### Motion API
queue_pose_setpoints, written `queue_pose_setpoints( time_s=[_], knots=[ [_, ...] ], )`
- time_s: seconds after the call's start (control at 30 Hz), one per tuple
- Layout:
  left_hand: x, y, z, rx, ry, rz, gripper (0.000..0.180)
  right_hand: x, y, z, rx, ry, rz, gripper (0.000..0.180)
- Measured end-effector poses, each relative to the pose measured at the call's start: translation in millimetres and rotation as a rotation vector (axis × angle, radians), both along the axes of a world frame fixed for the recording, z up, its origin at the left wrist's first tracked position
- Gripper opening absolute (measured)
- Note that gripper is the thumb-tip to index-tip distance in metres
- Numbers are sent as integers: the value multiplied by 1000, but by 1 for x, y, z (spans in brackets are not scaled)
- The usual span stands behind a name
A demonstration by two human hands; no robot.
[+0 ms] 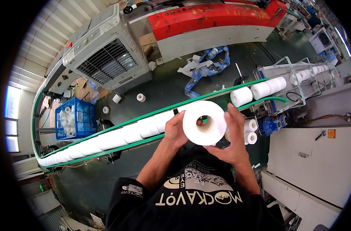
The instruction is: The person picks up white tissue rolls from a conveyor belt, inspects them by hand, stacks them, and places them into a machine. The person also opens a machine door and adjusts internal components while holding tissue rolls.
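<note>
A white toilet paper roll [191, 130] is held up in front of me, its hollow core turned toward my view. My left hand [175, 131] grips its left side, and a small brownish spot shows inside the core, perhaps a fingertip. From the right, my right hand [234, 140] curves around the roll with thumb and fingers against its edge. Just beyond runs a conveyor with green guide rails [218, 93]. A tight row of white rolls [117, 138] lies on it at left, and several more rolls [241, 96] sit at right.
Several rolls [252, 138] are stacked beside my right hand. A blue crate [89, 122] of rolls stands far left, near a grey air cooler [135, 65]. Loose rolls [141, 97] and blue-white film [198, 73] litter the floor. Beige machine panels [310, 165] stand at right.
</note>
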State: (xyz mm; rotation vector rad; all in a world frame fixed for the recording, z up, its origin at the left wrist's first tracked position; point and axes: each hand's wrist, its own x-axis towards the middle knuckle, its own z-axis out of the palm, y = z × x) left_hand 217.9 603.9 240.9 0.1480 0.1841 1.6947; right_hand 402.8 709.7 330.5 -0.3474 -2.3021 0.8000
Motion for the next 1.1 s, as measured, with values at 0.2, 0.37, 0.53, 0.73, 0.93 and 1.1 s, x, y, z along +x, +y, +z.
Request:
queue_pose_setpoints(
  time_s=[0.2, 0.37, 0.53, 0.73, 0.93, 1.1],
  knots=[
    [5, -8, 38, -300, 405, 150, 57, -6, 0, -6, -81, -135, -150, 80],
    [7, -35, 90, -325, 854, 185, 54, 3, 37, -56, -1296, 446, 108, 77],
    [4, -46, 93, -313, 933, 331, 42, 21, 45, -105, -1749, 730, 310, 61],
    [6, -51, 86, -289, 937, 339, 40, 11, 35, -101, -1744, 766, 462, 51],
    [12, -49, 89, -268, 964, 328, 43, 10, 31, -96, -1737, 739, 466, 58],
    [19, -44, 84, -272, 1091, 352, 55, 2, 18, -77, -1548, 627, 201, 81]
  ],
)
